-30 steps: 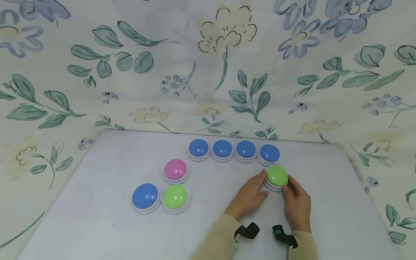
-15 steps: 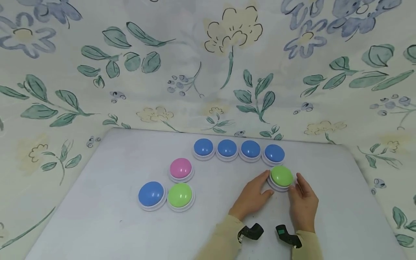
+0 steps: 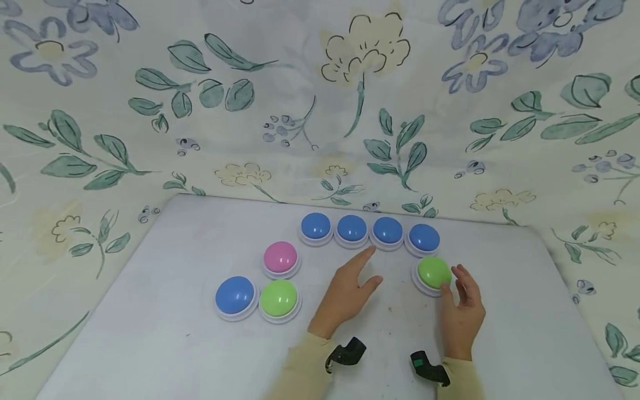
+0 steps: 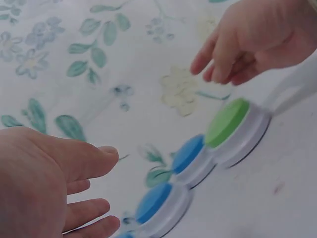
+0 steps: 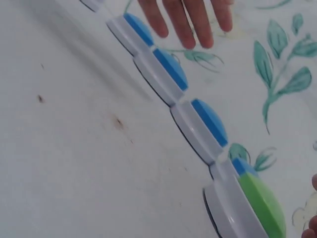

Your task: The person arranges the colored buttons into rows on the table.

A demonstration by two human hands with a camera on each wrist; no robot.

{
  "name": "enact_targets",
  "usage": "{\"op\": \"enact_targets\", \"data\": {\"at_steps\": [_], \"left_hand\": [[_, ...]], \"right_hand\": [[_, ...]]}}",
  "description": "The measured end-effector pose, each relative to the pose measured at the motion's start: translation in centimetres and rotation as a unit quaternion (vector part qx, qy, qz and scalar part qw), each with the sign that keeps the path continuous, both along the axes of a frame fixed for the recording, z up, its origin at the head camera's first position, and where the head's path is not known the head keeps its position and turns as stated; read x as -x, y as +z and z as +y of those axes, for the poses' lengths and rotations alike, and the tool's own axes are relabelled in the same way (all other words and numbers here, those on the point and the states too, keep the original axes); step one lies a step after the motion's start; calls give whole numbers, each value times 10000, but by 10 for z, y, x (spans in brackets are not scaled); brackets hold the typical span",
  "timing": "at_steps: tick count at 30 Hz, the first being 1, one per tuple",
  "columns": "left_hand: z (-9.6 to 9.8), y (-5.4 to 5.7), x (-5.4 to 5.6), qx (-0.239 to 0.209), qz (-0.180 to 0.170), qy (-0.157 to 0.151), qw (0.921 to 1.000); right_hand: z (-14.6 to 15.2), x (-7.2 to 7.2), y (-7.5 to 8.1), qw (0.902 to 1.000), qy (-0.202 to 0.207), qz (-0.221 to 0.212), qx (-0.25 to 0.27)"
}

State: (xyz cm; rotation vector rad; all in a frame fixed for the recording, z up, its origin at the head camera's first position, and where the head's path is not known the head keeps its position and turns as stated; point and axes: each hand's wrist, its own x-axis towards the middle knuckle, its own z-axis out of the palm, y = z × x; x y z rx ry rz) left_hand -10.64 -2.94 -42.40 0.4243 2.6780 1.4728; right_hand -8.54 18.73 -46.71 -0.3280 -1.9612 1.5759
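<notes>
A green domed push button (image 3: 434,272) on a white base sits just in front of the right end of a row of blue buttons (image 3: 351,228). Beside its right edge is my right hand (image 3: 464,319), thumb right at the rim and fingers loosely bent, gripping nothing. My left hand (image 3: 344,294) is over the middle of the table, fingers extended toward the row and thumb spread, with nothing in it. The left wrist view has the right hand (image 4: 262,42) above the green button (image 4: 228,124). In the right wrist view the green button (image 5: 262,206) is partly cut off.
Left of the left hand are a pink button (image 3: 280,257), a second green button (image 3: 278,298) and a larger-looking blue button (image 3: 234,295). The white table (image 3: 165,333) ends at the back against a flower-patterned cloth (image 3: 300,100).
My left hand has let go of the green button and moved left, away from it. The right hand stays beside the button. The head view has shifted slightly.
</notes>
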Motion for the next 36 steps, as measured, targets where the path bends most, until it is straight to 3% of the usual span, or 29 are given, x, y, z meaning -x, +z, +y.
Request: {"op": "enact_targets", "data": {"at_steps": [5,13,18,26,31,36], "left_hand": [[-34,7,-7,97,311,284,9991],[-82,15,-18,379,540,931,9935],[-105,15,-23,651,438,1243,9891],[-139,17,-34,970,380,1478,9835],[-153,15,-39,939,268,1479,9842],[-163,8,-44,1147,392,1394,9828]], "right_hand": [[-19,0,5,9987,238,435,-139],[-60,1,8,9879,1282,866,-128],[-83,3,9,9798,1829,810,10],[-113,0,3,9688,2393,646,-98],[-129,-1,4,9641,2611,410,-245],[-144,-2,5,9555,2927,189,-319]]}}
